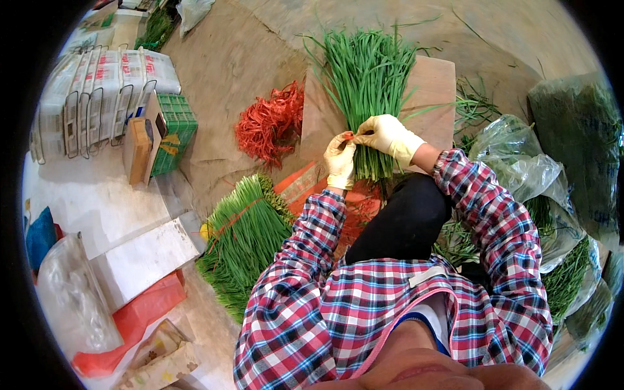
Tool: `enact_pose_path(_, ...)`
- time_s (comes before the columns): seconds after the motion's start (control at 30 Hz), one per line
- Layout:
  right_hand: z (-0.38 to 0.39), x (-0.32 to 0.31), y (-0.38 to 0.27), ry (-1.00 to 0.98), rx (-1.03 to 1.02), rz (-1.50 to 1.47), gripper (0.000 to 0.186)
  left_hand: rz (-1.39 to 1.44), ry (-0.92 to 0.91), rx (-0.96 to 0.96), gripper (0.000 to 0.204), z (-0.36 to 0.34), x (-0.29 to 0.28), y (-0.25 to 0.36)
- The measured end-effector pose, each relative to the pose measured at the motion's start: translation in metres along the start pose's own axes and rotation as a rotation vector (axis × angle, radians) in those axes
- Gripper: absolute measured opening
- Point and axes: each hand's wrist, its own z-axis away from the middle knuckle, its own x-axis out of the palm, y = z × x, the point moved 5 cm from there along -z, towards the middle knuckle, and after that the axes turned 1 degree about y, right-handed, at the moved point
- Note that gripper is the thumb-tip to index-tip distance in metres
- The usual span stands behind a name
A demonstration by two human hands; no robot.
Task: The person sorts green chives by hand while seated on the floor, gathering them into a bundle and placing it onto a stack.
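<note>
A bunch of long flat green leaves point(367, 71), like garlic chives, lies on a brown board point(434, 91) in front of me, stems toward me. My left hand point(340, 161), in a pale yellow glove, is closed at the left side of the stems. My right hand point(391, 138), gloved alike, lies across the bunch, finger and thumb pinched together. Between the fingertips of both hands shows a bit of red tie strip point(349, 136). How far it runs round the stems is hidden. A tangled heap of red strips point(270, 127) sits left of the board.
Tied green chives point(244, 240) stand by my left elbow. A green crate point(175, 133) and a wrapped white stack point(107, 91) are at far left. Clear plastic bags point(520, 159) and a dark wrapped bundle point(575, 143) lie right. My knee point(409, 214) is close below the stems.
</note>
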Motion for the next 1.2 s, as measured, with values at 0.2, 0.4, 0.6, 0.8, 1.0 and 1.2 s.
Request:
enact_pose_path(0.2,0.009,-0.001,0.017,0.09,0.042,-0.107,0.03,0.11,-0.001,-0.074,0.022,0.001,0.007,0.003)
enact_pose_path(0.4,0.008,0.002,0.021,0.14,0.014,-0.19,0.029,-0.072,-0.11,0.122,0.018,0.002,0.019,0.018)
enact_pose_path(0.6,0.01,-0.006,0.018,0.273,-0.327,-0.159,0.017,-0.512,-0.026,0.168,0.016,0.009,0.037,0.048)
enact_pose_path(0.8,0.004,-0.006,0.006,0.236,-0.317,-0.495,0.017,-1.492,-0.16,0.086,0.138,0.012,0.077,0.046)
enact_pose_path(1.0,0.01,-0.006,0.011,-0.085,0.017,-0.965,0.024,-1.799,-0.153,-0.073,0.134,-0.024,0.074,0.041)
enact_pose_path(1.2,0.109,-0.013,0.116,-0.02,0.107,-0.461,0.026,-1.578,-0.205,-0.268,0.135,-0.045,0.071,0.044)
